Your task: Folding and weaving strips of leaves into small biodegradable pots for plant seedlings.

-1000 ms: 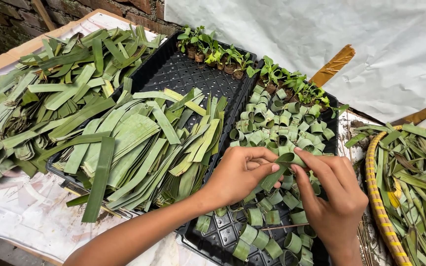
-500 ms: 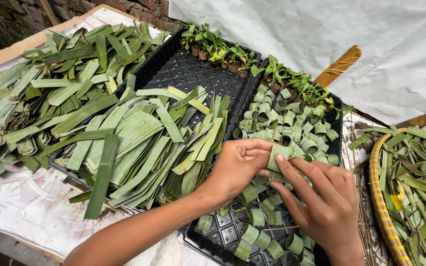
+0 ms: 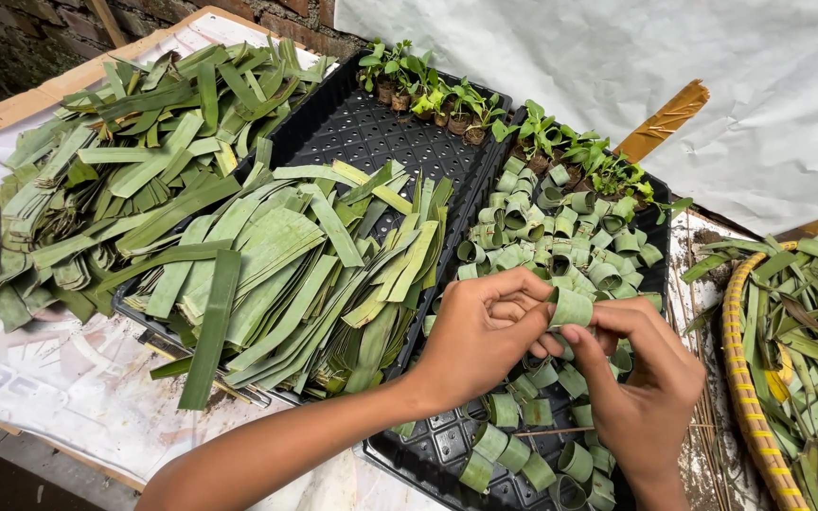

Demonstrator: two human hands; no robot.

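Observation:
My left hand point(image 3: 485, 336) and my right hand point(image 3: 641, 374) meet over a black plastic tray point(image 3: 433, 445) at the lower middle. Both pinch one small rolled cup of green leaf point(image 3: 572, 308) between their fingertips. Below and beyond the hands the tray holds several more rolled leaf cups point(image 3: 560, 232). A stack of flat cut leaf strips point(image 3: 305, 270) lies just left of my left forearm, partly over a second black tray point(image 3: 371, 128).
Small green seedlings point(image 3: 437, 95) in leaf cups line the far ends of both trays. A loose pile of leaf strips point(image 3: 106, 170) lies far left on white sheeting. A woven basket point(image 3: 745, 378) of leaf scraps sits at the right. A white sheet point(image 3: 598, 57) hangs behind.
Both hands have lifted a little and turned the leaf strip between them; it now forms a closed rolled cup held higher above the tray.

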